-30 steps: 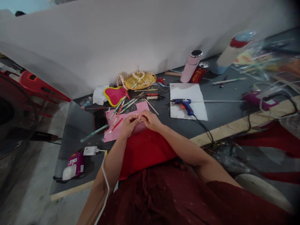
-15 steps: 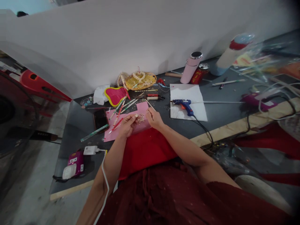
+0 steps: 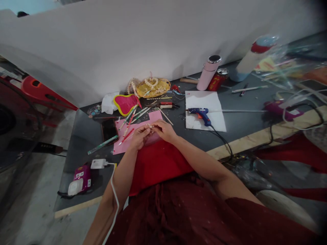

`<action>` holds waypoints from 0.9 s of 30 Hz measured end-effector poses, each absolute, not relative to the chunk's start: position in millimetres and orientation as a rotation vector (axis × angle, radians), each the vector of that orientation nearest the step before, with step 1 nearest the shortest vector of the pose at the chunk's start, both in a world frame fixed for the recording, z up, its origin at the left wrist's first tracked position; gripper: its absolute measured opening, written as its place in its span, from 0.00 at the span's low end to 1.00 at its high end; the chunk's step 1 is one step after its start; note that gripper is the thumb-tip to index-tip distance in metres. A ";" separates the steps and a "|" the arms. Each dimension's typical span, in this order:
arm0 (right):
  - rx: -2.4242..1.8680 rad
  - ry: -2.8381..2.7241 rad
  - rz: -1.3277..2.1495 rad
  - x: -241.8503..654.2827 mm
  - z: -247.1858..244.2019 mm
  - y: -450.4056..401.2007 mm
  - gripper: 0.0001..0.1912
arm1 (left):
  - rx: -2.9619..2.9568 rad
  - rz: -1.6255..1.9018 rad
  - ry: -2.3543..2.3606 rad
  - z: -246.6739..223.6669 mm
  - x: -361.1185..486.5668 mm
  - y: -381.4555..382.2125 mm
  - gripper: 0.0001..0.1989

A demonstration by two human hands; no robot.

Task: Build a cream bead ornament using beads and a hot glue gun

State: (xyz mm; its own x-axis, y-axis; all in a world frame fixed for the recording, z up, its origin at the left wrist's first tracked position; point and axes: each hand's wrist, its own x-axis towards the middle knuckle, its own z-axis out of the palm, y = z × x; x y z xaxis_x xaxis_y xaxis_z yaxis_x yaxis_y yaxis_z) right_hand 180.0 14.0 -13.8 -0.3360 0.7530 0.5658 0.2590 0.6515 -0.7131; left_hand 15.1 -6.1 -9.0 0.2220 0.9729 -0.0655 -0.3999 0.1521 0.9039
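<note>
We see the left hand (image 3: 141, 136) pinching a pale piece (image 3: 150, 126) over the pink sheet (image 3: 155, 116) — right hand (image 3: 165, 131) beside it, fingers bent, grip unclear — glue gun (image 3: 202, 114) lying on the white pad (image 3: 214, 102).

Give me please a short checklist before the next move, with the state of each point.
1. Left hand holding the small pale pieces: ok.
2. Right hand gripping them too: cannot tell, its fingers hide the contact.
3. Glue gun resting on the white pad: ok.
4. Glue gun cool: cannot tell.
5. Pink sheet free of loose sticks: not ok, several lie on it.
6. White cable clear of the left forearm: not ok, it crosses in front.
</note>
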 end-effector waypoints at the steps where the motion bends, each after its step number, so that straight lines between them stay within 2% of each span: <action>1: -0.785 -1.891 0.639 180.2 -13.6 14.3 0.09 | 0.903 1.149 0.795 -9.3 14.8 -6.1 0.10; 27: -0.792 -1.937 0.626 179.7 -14.5 13.2 0.09 | 0.955 1.172 0.835 -14.3 15.2 -4.6 0.09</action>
State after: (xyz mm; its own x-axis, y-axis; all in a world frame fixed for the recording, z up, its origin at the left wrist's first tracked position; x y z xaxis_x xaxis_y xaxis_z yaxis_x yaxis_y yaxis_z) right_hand 179.7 13.2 -14.5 -0.3688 0.7406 0.5616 0.2723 0.6638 -0.6965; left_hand 15.2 -4.6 -14.3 0.1980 0.9792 -0.0439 -0.3614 0.1145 0.9253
